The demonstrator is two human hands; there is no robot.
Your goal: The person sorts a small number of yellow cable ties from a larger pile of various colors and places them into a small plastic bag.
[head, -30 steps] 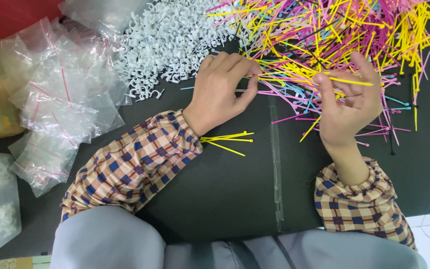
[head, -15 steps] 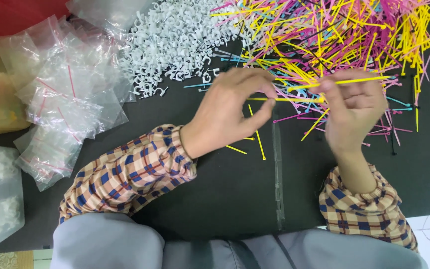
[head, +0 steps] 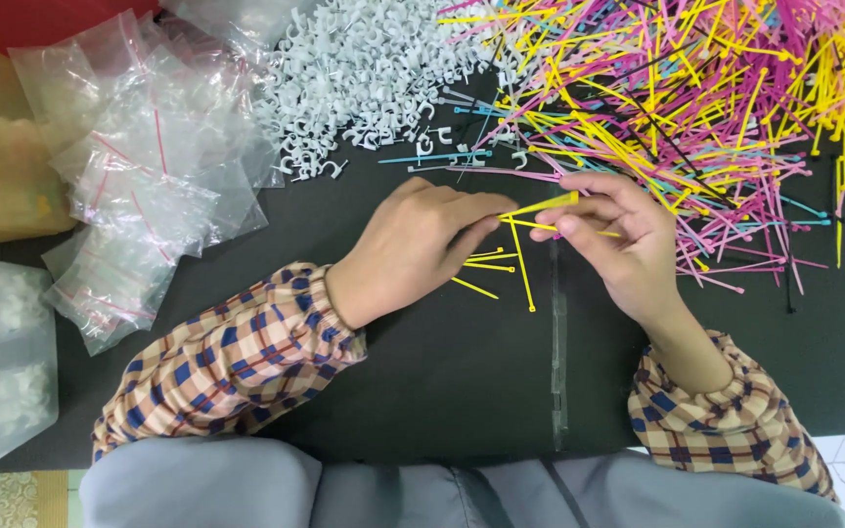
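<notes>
Yellow cable ties [head: 540, 206] between both hands

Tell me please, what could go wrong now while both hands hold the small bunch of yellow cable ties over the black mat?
1. The left hand and right hand pinch the yellow ties only at the fingertips, so one might slip out.
2. A few loose yellow ties lie just below; they could be miscounted or brushed aside.
3. The mixed coloured pile is close, so dropped ties may get lost in it.
</notes>
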